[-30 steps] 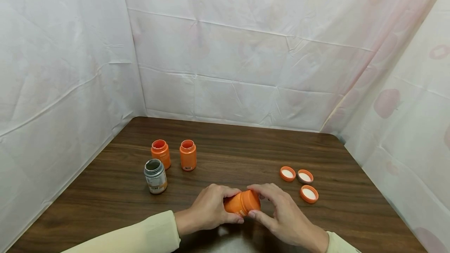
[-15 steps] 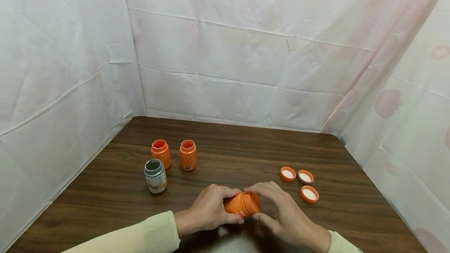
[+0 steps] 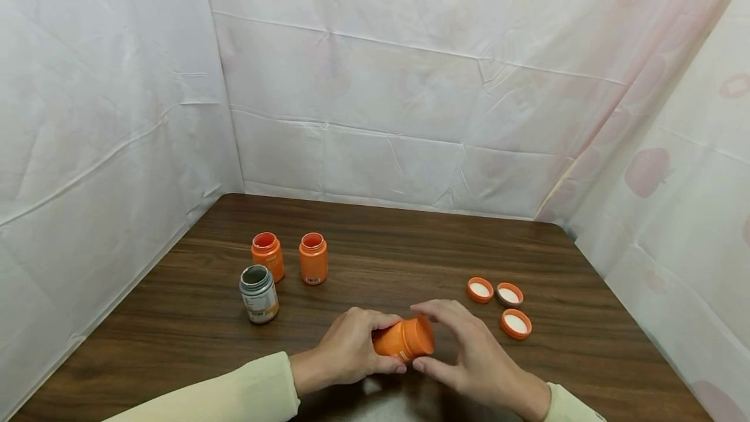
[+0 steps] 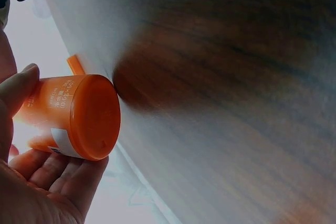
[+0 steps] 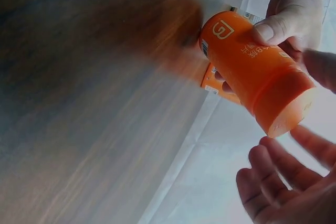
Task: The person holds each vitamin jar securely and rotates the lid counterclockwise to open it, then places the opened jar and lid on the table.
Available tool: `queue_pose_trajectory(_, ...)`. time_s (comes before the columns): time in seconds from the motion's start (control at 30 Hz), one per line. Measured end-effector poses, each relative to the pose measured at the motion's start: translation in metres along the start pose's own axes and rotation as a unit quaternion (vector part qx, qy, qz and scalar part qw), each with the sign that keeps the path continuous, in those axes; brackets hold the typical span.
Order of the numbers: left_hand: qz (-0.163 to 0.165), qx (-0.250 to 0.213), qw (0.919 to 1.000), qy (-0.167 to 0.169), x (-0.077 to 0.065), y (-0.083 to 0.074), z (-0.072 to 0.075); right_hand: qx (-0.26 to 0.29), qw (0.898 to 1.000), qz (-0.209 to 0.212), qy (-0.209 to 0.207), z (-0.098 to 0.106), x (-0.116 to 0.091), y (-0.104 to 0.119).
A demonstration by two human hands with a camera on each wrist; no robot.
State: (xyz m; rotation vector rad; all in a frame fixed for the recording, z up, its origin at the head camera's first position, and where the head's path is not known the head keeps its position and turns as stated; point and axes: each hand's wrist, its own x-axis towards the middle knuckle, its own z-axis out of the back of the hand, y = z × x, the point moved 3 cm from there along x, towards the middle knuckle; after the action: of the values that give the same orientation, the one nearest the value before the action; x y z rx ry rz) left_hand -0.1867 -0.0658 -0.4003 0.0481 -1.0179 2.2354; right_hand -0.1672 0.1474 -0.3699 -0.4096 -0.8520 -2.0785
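My left hand (image 3: pixel 348 347) grips an orange pill bottle (image 3: pixel 395 342) round its body, thumb on the near side, with the bottle tilted and its orange cap (image 3: pixel 420 336) towards the right. The cap sits on the bottle. My right hand (image 3: pixel 469 360) is spread around the cap, its fingers loosely bent and standing off it. In the right wrist view the fingertips (image 5: pixel 268 145) lie just beyond the cap's end, and the bottle (image 5: pixel 247 59) shows a pale printed logo. The left wrist view shows the bottle's round base (image 4: pixel 97 118) near the tabletop.
Two uncapped orange bottles, one at the back left (image 3: pixel 268 260) and one beside it (image 3: pixel 314 262), stand upright near an uncapped grey bottle (image 3: pixel 260 298). Three caps (image 3: pixel 515 323) with white liners lie upturned on the right of the dark wooden table (image 3: pixel 387 239). White sheeting (image 3: pixel 375 96) surrounds it.
The right hand's fingers have shifted around the cap and spread wider, coming away from it. The left hand and the bottle have stayed in place.
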Motion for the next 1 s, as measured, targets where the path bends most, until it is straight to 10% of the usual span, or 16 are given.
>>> queue_pose_trajectory(0.47,0.005,0.000,1.0000,-0.004,-0.0001,-0.0016,0.0001,-0.013,0.985,-0.170,0.014,-0.0040,0.0003,-0.0036)
queue_pose_trajectory(1.0,0.003,-0.002,1.0000,-0.005,-0.0004,-0.0021,-0.0003,0.000,0.987,-0.159,0.018,-0.0055,0.0011,-0.0044)
